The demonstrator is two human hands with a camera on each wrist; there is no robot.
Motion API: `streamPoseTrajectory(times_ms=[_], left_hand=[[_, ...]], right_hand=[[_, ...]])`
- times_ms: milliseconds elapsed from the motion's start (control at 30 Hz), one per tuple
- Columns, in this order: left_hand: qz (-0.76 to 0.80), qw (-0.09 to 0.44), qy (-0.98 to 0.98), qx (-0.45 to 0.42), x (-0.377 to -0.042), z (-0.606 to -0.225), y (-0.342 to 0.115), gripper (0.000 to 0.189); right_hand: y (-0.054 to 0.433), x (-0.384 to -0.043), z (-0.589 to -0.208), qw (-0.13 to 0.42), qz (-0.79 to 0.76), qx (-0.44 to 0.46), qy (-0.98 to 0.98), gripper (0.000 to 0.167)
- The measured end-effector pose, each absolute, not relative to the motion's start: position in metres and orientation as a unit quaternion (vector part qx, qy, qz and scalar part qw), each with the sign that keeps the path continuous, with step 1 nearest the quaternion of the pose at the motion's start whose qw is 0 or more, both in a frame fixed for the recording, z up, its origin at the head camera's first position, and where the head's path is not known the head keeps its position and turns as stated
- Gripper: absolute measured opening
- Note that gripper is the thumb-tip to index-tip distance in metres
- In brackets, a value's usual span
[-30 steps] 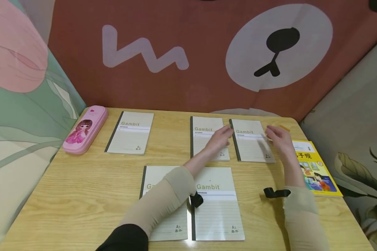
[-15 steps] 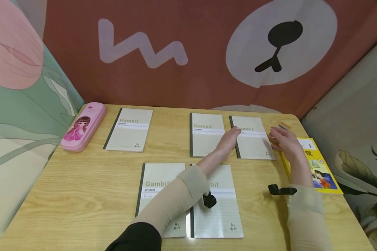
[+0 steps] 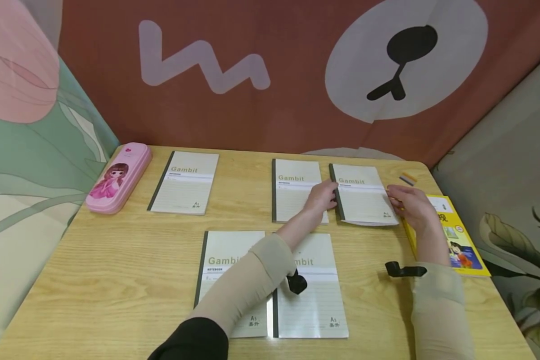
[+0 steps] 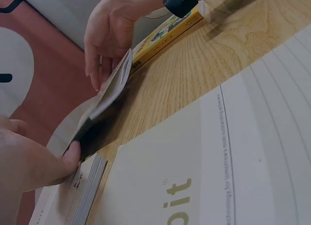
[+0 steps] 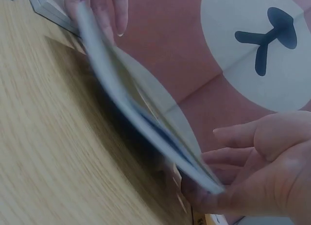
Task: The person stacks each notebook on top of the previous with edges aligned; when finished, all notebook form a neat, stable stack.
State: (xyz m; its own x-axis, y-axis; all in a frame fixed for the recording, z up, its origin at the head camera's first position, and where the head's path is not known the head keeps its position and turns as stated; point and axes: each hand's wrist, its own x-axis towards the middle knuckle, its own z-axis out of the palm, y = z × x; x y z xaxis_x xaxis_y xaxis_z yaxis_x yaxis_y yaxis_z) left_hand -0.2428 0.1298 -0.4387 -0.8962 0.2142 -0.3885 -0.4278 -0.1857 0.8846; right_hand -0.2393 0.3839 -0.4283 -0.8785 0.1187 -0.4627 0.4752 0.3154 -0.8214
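Both hands hold a white Gambit notebook [image 3: 364,195] with a dark spine, at the back right of the table. At its spine edge, the left hand [image 3: 320,200] pinches with thumb and fingers. On the opposite edge the right hand [image 3: 416,206] grips, its thumb on one side and fingers beneath in the right wrist view. That view shows the notebook [image 5: 131,113] tilted and raised, with a shadow on the wood below. Just left of it lies another Gambit notebook [image 3: 292,172], partly covered by the left hand.
Two larger Gambit notebooks, a left one [image 3: 225,245] and a right one [image 3: 315,310], lie in front under the left forearm. A further notebook [image 3: 184,185] and a pink pencil case [image 3: 119,180] lie at left. Right are a yellow book [image 3: 470,260] and a small striped piece [image 3: 408,179].
The left hand went right over the notebook, then back to its spine. The right hand shifted slightly right, then took its right edge. The notebook, flat before, is now lifted.
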Motion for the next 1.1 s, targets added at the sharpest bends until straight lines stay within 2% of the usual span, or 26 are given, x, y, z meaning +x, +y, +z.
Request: streamPoseTrajectory(times_ms=[200,467,633,867,1100], left_hand=[[0.788,0.222,0.569,-0.071,-0.245,-0.440,0.118,0.058],[0.789,0.225,0.569,-0.055,-0.255,-0.440,0.093,0.056],[0.764,0.224,0.604,-0.039,-0.260,-0.434,0.066,0.052],[0.692,0.172,0.701,-0.023,-0.267,-0.427,0.030,0.054],[0.592,0.140,0.792,-0.045,-0.269,-0.429,0.000,0.052]], right_hand=[[0.381,-0.239,-0.430,0.145,-0.560,0.181,0.796,0.063],[0.364,-0.237,-0.424,0.128,-0.678,0.121,0.713,0.069],[0.339,-0.236,-0.419,0.121,-0.707,0.095,0.690,0.067],[0.295,-0.248,-0.420,0.114,-0.685,0.079,0.716,0.057],[0.256,-0.262,-0.426,0.142,-0.636,0.085,0.754,0.052]])
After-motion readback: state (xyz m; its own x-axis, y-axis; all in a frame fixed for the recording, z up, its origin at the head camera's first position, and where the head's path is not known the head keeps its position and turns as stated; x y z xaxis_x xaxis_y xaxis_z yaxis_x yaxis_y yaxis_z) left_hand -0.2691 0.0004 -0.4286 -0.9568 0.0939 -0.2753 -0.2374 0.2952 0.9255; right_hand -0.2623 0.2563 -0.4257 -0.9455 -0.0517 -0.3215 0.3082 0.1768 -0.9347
